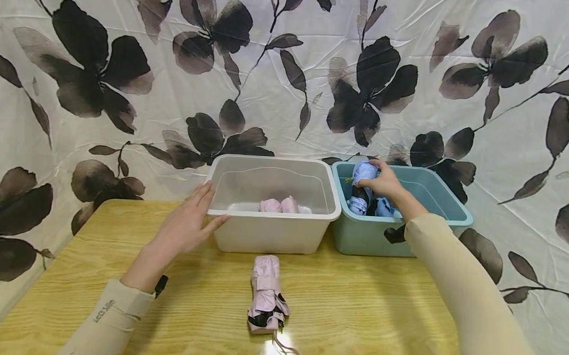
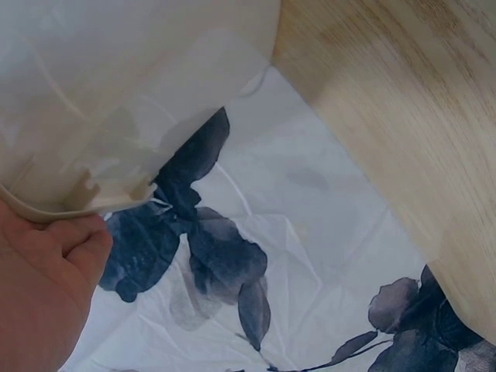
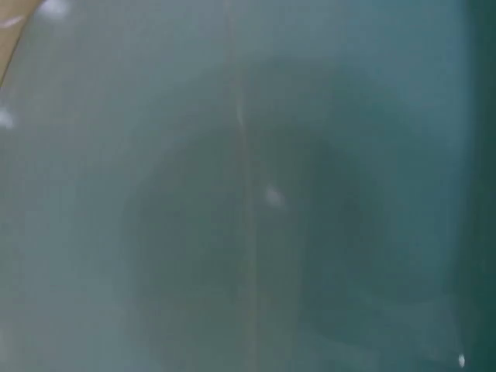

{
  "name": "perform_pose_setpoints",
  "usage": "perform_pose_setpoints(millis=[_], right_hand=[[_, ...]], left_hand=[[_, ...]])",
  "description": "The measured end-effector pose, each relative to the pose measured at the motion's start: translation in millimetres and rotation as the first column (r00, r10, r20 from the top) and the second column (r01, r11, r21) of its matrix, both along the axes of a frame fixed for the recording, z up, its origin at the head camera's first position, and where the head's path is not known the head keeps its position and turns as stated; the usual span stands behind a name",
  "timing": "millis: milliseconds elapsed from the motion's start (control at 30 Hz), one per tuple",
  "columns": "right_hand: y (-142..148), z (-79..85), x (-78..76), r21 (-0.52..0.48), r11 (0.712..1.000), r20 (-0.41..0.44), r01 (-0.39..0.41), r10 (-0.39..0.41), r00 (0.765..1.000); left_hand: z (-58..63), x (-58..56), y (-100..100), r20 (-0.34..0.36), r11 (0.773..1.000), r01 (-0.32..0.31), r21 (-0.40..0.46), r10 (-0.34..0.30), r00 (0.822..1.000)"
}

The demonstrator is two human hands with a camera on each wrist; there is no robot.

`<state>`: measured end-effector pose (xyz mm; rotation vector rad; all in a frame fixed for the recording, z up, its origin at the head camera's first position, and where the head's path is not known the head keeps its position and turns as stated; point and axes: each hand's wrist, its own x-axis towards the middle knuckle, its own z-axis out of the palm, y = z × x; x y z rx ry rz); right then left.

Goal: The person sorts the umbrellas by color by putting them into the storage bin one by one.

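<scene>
My right hand (image 1: 384,183) grips a blue folded umbrella (image 1: 364,172) with black parts, tilted upright inside the teal bin (image 1: 436,192). Another blue folded bundle (image 1: 384,207) lies beside it, partly hidden by the bin's front wall. With fingers stretched out, my left hand (image 1: 187,221) rests against the left side of the white bin (image 1: 274,234), thumb at its front rim. In the left wrist view, fingers of the left hand (image 2: 54,271) touch the rim. Two pink rolled bundles (image 1: 279,205) lie in the white bin. The right wrist view shows only the teal bin wall (image 3: 248,194).
In front of the white bin, a pink folded umbrella (image 1: 266,293) with a wrist strap lies on the wooden table (image 1: 369,308). The two bins stand side by side along the back, against a floral cloth (image 1: 289,66).
</scene>
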<state>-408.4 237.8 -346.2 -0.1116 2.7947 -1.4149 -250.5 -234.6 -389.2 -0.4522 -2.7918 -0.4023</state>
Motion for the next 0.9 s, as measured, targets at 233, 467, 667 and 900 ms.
perform_pose_setpoints(millis=[233, 467, 667, 900], right_hand=[[-9, -13.5, -10.0, 0.079, 0.988, 0.14, -0.135, 0.123, 0.982], [-13, -26.1, -12.1, 0.121, 0.96, 0.213, -0.254, 0.225, 0.951], [-18, -34.1, -19.9, 0.187, 0.936, 0.27, -0.3, 0.244, 0.931], [-16, -29.0, -16.2, 0.15, 0.917, 0.36, -0.37, 0.298, 0.884]], left_hand=[[-2.5, -2.8, 1, -0.003, 1.0, -0.002, -0.002, 0.002, 1.0], [-1.6, -2.6, 3, -0.007, 1.0, 0.007, 0.006, -0.007, 1.0], [1.9, -0.1, 2, 0.01, 1.0, 0.001, 0.002, -0.001, 1.0], [0.3, -0.7, 1, 0.001, 1.0, 0.005, 0.009, -0.005, 1.0]])
